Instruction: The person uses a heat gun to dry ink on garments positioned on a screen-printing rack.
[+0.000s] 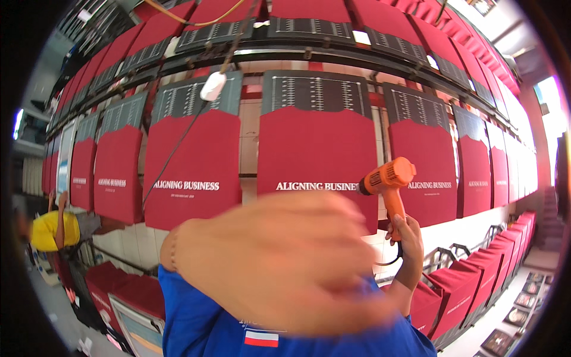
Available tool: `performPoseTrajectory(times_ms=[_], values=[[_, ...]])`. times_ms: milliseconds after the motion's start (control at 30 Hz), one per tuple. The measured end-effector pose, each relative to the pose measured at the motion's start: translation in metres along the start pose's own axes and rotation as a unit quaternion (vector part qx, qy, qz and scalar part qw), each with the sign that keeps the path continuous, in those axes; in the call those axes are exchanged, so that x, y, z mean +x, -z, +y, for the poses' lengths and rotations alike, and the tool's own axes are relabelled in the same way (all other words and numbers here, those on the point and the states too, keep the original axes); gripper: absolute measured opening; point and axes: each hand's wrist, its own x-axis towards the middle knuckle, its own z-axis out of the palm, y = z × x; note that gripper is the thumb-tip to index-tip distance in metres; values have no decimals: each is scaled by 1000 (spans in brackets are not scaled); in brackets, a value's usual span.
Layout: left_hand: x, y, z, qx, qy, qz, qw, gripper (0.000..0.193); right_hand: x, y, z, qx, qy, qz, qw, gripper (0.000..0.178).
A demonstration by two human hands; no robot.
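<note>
Red printed cloths (318, 146) on dark boards (351, 92) span the frame; right of centre, right hand (410, 235) grasps orange heat gun (391, 176); blurred left hand (273, 256), lower centre, grip indiscernible.

The orange heat gun (391, 177) in the right grip (410, 236) looks like smooth plastic with a slight sheen. Left of the grip, the red panel (318, 149) looks like smooth, matt cloth. Farther up and left, the white box (213, 86) seems glossy plastic; below and left, the blue shirt (193, 318) is matt cloth.
</note>
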Motion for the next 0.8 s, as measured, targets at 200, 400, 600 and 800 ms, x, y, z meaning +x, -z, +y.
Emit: performPoseTrajectory(times_ms=[200, 400, 600, 800], values=[[24, -18, 4, -84, -34, -10, 996, 22, -1, -5, -2, 13, 35, -7, 999, 38], [34, -30, 10, -102, -26, 12, 994, 23, -7, -3, 6, 4, 44, 29, 999, 35], [23, -25, 28, -114, 11, 38, 993, 25, -7, -11, 2, -13, 49, -5, 999, 33], [-33, 18, -12, -42, 64, 118, 990, 15, -3, -10, 8, -11, 35, 9, 999, 33]])
